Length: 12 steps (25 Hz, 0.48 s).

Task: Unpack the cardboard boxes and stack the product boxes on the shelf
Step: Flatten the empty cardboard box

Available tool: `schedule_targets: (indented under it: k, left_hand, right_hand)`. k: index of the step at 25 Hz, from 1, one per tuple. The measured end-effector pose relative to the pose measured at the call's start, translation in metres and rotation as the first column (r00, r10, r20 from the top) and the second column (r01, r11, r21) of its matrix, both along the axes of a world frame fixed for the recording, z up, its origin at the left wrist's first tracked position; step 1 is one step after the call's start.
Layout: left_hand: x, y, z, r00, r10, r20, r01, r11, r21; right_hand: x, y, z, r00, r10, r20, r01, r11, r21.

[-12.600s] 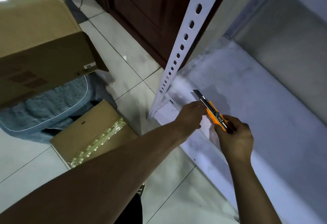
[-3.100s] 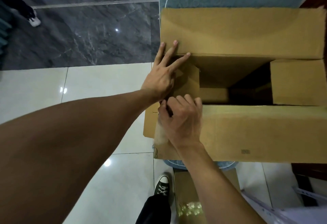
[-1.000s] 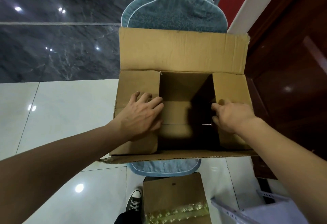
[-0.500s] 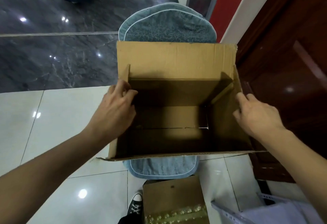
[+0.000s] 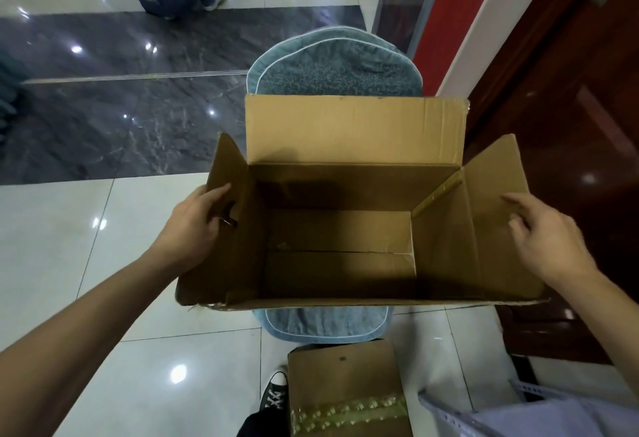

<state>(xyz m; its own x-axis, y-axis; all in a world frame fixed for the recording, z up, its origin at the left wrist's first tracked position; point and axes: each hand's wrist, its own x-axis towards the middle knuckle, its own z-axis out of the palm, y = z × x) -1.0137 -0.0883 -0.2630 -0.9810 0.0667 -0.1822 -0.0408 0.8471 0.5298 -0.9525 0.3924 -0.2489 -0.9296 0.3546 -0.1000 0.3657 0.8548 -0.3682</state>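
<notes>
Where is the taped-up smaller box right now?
In the head view the smaller box sits on the floor at the bottom centre, just below the blue cushion under the open box, with a black shoe at its left.

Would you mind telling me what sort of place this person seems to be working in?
Probably an indoor hallway or lobby beside a storeroom, not a warehouse: polished tile floor, a dark wooden door, a white metal shelf, and cardboard boxes, one open box sitting on a blue cushion.
</notes>
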Motion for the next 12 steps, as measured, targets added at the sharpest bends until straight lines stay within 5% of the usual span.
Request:
schedule_targets:
  k: [7,12]
  left_hand:
    - [0.02,-0.011,0.047,0.962,-0.268,-0.055,0.265,0.963,-0.053]
    - [0.038,0.006,0.096,0.875,-0.482,0.036,0.483,0.873,-0.071]
  right_hand:
    - [0.016,0.006,0.024,0.97,-0.204,-0.134,0.19,0.975,-0.114]
    - [0.004,-0.011,0.051,0.834,-0.535,-0.131,0.481,0.823,-0.302]
